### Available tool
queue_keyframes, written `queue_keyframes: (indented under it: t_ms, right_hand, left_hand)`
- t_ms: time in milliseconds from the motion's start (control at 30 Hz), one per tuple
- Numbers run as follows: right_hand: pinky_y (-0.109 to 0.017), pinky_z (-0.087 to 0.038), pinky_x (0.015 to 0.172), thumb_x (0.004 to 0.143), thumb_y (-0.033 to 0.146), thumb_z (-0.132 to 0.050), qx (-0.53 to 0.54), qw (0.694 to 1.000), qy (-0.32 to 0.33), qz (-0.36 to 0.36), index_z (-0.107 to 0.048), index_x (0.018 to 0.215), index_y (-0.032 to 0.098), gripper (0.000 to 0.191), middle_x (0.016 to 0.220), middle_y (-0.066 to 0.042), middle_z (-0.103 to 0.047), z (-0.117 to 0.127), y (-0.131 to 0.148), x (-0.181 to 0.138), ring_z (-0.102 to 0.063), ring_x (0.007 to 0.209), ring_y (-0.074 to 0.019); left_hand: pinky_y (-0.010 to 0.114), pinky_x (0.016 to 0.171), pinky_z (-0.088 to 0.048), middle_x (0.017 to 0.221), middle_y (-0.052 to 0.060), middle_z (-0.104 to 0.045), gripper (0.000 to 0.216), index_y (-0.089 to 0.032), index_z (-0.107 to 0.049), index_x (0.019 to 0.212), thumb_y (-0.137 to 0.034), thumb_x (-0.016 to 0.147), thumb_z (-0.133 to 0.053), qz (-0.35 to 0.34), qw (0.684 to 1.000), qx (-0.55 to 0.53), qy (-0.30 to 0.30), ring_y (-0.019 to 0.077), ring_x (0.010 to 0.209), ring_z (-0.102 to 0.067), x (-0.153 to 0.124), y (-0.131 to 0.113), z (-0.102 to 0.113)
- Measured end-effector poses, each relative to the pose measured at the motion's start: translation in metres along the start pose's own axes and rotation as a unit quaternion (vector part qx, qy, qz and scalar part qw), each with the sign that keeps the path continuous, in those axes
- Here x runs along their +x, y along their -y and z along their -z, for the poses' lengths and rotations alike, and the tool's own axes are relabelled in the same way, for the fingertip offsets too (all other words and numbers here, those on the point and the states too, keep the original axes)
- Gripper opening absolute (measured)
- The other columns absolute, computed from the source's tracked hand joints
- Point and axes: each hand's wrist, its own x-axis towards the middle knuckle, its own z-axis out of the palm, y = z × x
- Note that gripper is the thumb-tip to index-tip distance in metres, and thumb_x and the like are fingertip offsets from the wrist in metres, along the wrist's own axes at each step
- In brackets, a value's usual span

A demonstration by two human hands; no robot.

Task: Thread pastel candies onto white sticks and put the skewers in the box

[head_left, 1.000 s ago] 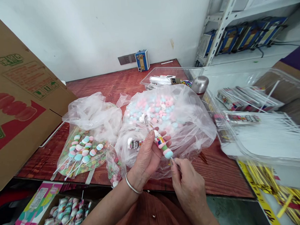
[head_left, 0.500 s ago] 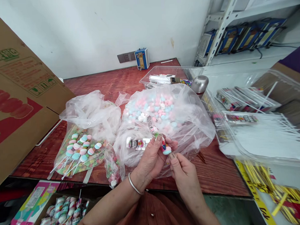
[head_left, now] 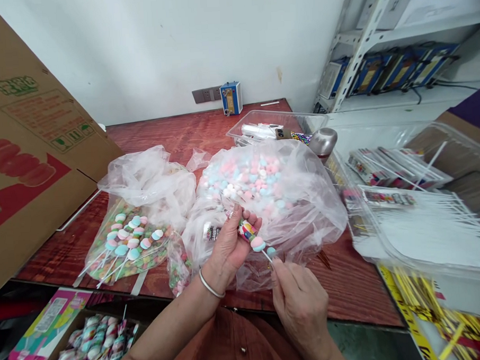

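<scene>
My left hand [head_left: 229, 241] is closed around a marshmallow pop in a colourful printed wrapper [head_left: 247, 230]. A pink and blue marshmallow [head_left: 257, 244] sticks out of the wrapper's lower end. My right hand [head_left: 299, 294] pinches the white stick [head_left: 268, 257] below it. Behind both hands lies a large clear bag of pink, blue and white marshmallows [head_left: 259, 174], with a printed wrapper [head_left: 212, 232] left of my left hand. Several unwrapped marshmallow pops [head_left: 127, 235] rest on another clear bag [head_left: 152, 176] at the left.
A large cardboard box [head_left: 35, 136] stands at left. Wrapped pops fill a box [head_left: 96, 340] below the table edge. At right, a clear tray [head_left: 380, 237] holds white sticks [head_left: 424, 219] and wrappers; yellow ties [head_left: 420, 294] lie beside it. A steel bottle [head_left: 323, 142] stands behind the marshmallow bag.
My right hand has moved down from the marshmallow, and the stick now shows between them. The wrapper has slid further into my left hand, its upper end mostly covered.
</scene>
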Motion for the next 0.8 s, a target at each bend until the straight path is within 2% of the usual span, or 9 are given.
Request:
queue_keyframes:
  t_ms: [100, 233, 300, 367, 433, 500, 600, 700, 800]
  right_hand:
    - [-0.033, -0.035, 0.061, 0.093, 0.008, -0.053, -0.017, 1.0, 0.009, 0.011, -0.063, 0.103, 0.011, 0.014, 0.068, -0.005, -0.062, 0.0, 0.002, 0.0, -0.051, 0.061, -0.0183]
    - [-0.029, -0.037, 0.06, 0.098, 0.018, -0.047, 0.111, 0.988, 0.033, -0.105, -0.064, 0.093, 0.016, 0.017, 0.067, -0.003, -0.063, -0.005, 0.007, 0.003, -0.056, 0.06, -0.0165]
    - [-0.026, -0.039, 0.057, 0.099, 0.026, -0.046, 0.234, 0.943, 0.07, -0.228, -0.064, 0.087, 0.017, 0.023, 0.068, -0.001, -0.064, -0.008, 0.008, 0.006, -0.057, 0.059, -0.0151]
    - [-0.024, -0.038, 0.053, 0.099, 0.034, -0.046, 0.339, 0.872, 0.098, -0.338, -0.064, 0.085, 0.018, 0.028, 0.066, 0.0, -0.061, -0.011, 0.008, 0.008, -0.055, 0.057, -0.0143]
    - [-0.023, -0.036, 0.051, 0.098, 0.04, -0.046, 0.403, 0.819, 0.108, -0.395, -0.063, 0.081, 0.018, 0.033, 0.062, 0.002, -0.056, -0.013, 0.007, 0.008, -0.05, 0.055, -0.0134]
    - [-0.023, -0.033, 0.049, 0.098, 0.042, -0.045, 0.418, 0.805, 0.116, -0.405, -0.06, 0.076, 0.019, 0.035, 0.058, 0.003, -0.051, -0.012, 0.006, 0.005, -0.044, 0.052, -0.0121]
    - [-0.023, -0.034, 0.05, 0.1, 0.037, -0.043, 0.355, 0.857, 0.121, -0.355, -0.058, 0.076, 0.019, 0.034, 0.059, 0.003, -0.052, -0.009, 0.005, -0.002, -0.045, 0.052, -0.0118]
    - [-0.025, -0.036, 0.056, 0.101, 0.026, -0.042, 0.209, 0.952, 0.074, -0.21, -0.063, 0.085, 0.017, 0.028, 0.064, 0.0, -0.06, -0.009, 0.004, -0.006, -0.052, 0.056, -0.0137]
    - [-0.029, -0.034, 0.059, 0.1, 0.022, -0.044, 0.073, 0.993, 0.022, -0.087, -0.065, 0.088, 0.016, 0.025, 0.061, -0.002, -0.06, -0.013, 0.005, -0.004, -0.052, 0.055, -0.0159]
  left_hand:
    - [0.035, 0.078, -0.059, 0.064, 0.0, -0.058, 0.021, -0.014, -0.057, 0.072, -0.023, 0.091, -0.061, 0.014, 0.999, 0.006, -0.045, 0.0102, 0.059, -0.06, -0.003, 0.004, -0.005]
    - [0.03, 0.076, -0.058, 0.061, -0.003, -0.056, 0.026, -0.014, -0.056, 0.072, -0.031, 0.083, -0.072, 0.02, 0.998, 0.041, 0.03, 0.0081, 0.055, -0.056, -0.014, 0.02, -0.003]
    - [0.027, 0.07, -0.057, 0.06, -0.004, -0.055, 0.029, -0.015, -0.056, 0.074, -0.035, 0.077, -0.077, 0.037, 0.995, 0.059, 0.067, 0.0077, 0.053, -0.055, -0.02, 0.029, 0.002]
    - [0.023, 0.063, -0.055, 0.061, -0.004, -0.055, 0.032, -0.015, -0.058, 0.076, -0.037, 0.073, -0.081, 0.067, 0.991, 0.082, 0.085, 0.0084, 0.054, -0.056, -0.023, 0.035, 0.008]
    - [0.022, 0.06, -0.053, 0.069, 0.0, -0.061, 0.034, -0.014, -0.062, 0.085, -0.04, 0.072, -0.081, 0.086, 0.987, 0.097, 0.096, 0.0116, 0.062, -0.063, -0.022, 0.035, 0.013]
    - [0.026, 0.066, -0.056, 0.084, 0.005, -0.067, 0.037, -0.014, -0.064, 0.096, -0.04, 0.075, -0.079, 0.066, 0.989, 0.09, 0.095, 0.0161, 0.075, -0.068, -0.017, 0.028, 0.014]
    - [0.031, 0.077, -0.057, 0.086, 0.004, -0.067, 0.029, -0.013, -0.064, 0.103, -0.028, 0.08, -0.075, 0.013, 0.994, 0.071, 0.081, 0.0156, 0.078, -0.068, -0.009, 0.013, 0.011]
    - [0.026, 0.067, -0.056, 0.07, -0.002, -0.06, 0.017, -0.013, -0.063, 0.093, -0.024, 0.083, -0.072, 0.017, 0.996, 0.057, 0.072, 0.0094, 0.061, -0.06, -0.006, 0.007, 0.007]
    - [0.021, 0.058, -0.052, 0.063, -0.004, -0.053, 0.02, -0.013, -0.06, 0.084, -0.029, 0.084, -0.071, 0.046, 0.997, 0.031, 0.059, 0.0064, 0.051, -0.052, -0.009, 0.014, 0.006]
